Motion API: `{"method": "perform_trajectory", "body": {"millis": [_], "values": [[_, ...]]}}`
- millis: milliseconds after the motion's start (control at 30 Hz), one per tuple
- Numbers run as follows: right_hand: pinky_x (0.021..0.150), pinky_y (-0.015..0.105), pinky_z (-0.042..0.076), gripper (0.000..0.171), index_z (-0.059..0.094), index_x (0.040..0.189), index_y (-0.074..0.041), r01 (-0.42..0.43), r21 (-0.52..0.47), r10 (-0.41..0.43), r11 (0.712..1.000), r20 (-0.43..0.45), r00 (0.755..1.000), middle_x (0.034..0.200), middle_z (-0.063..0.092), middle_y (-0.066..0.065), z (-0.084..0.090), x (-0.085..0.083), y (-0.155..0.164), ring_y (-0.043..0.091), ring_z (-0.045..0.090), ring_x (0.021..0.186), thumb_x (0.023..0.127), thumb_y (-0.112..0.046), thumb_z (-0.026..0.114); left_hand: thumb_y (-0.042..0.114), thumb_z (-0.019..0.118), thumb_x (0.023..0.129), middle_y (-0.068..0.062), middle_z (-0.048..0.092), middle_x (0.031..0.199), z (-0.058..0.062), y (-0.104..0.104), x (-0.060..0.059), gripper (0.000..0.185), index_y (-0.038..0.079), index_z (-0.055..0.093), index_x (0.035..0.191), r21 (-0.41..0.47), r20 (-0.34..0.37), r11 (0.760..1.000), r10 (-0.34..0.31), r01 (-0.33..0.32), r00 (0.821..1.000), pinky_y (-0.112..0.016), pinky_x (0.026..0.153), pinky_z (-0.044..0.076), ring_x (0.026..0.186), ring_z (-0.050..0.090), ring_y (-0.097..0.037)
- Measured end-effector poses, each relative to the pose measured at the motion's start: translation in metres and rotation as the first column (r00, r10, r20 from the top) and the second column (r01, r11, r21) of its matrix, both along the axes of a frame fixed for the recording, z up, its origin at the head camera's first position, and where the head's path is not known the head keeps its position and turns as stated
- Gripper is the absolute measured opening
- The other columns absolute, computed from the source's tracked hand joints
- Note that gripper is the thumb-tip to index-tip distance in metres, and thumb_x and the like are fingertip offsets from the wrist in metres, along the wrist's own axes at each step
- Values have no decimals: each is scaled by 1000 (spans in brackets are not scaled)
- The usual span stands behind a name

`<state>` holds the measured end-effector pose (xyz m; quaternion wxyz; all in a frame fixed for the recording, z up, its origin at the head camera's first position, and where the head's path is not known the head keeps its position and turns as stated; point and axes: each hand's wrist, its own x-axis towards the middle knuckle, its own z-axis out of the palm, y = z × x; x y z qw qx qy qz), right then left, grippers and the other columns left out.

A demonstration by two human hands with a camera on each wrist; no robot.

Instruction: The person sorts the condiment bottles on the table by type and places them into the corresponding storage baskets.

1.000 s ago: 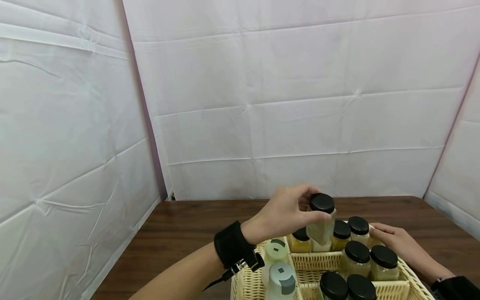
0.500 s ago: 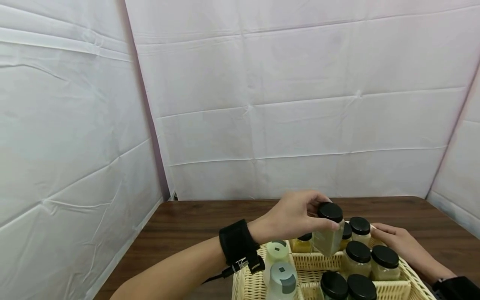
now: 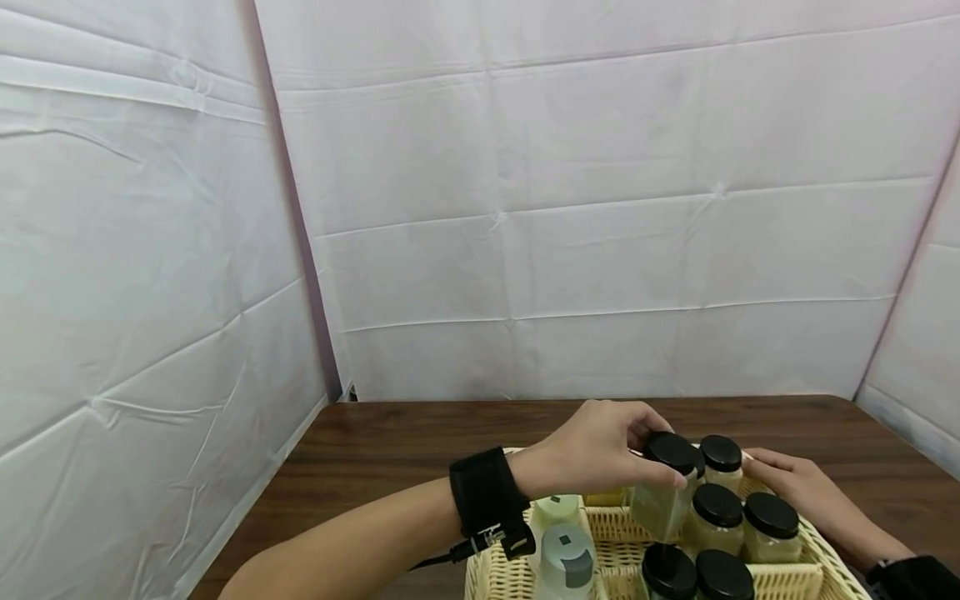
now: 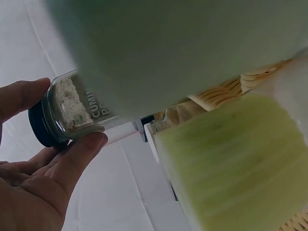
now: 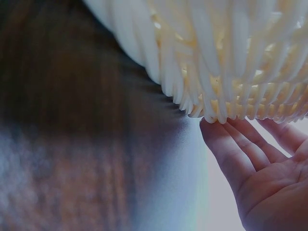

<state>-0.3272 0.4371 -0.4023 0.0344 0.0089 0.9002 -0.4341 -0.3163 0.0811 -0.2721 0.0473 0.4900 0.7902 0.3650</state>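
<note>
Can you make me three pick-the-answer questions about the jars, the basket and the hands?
1. Where does the right hand rest?
A. against the basket's far right rim
B. on a jar lid
C. on the wall

2. What colour is the lid of the jar in the left hand?
A. white
B. black
C. red

3. How is that jar held?
A. lying flat on the table
B. upside down
C. tilted, fingers round its top

Answers:
1 A, the right wrist view shows straight fingers touching the woven rim.
2 B, the head view shows a black lid, like the other jars' lids.
3 C, the head view shows it leaning above the basket, thumb and fingers round the lid.
</note>
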Motion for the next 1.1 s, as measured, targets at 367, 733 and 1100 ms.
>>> {"method": "perform_trajectory", "body": {"millis": [367,733,1100], "values": [[102,64,47,83,27,160,15,-7,-7,7,1000,-17,1000,155,37,43,1,1,-1,63,38,140,114,-53,40,21,88,90,16,65,98,-5,0,-1,40,10,72,124,-87,47,996,6,-2,999,-14,79,50,85,62,6],[106,64,45,78,21,159,19,-50,-46,49,998,-25,998,158,27,46,5,7,-3,64,35,141,117,-45,37,18,89,87,17,65,96,-14,5,0,38,10,74,121,-131,74,991,16,-6,997,-13,80,49,83,63,7],[104,63,47,78,24,158,19,-50,-52,48,997,-28,998,156,32,45,3,5,-3,63,38,140,117,-45,39,20,86,93,13,67,99,-24,2,1,38,10,71,127,-178,78,984,-19,33,997,-14,85,49,89,61,4]]}}
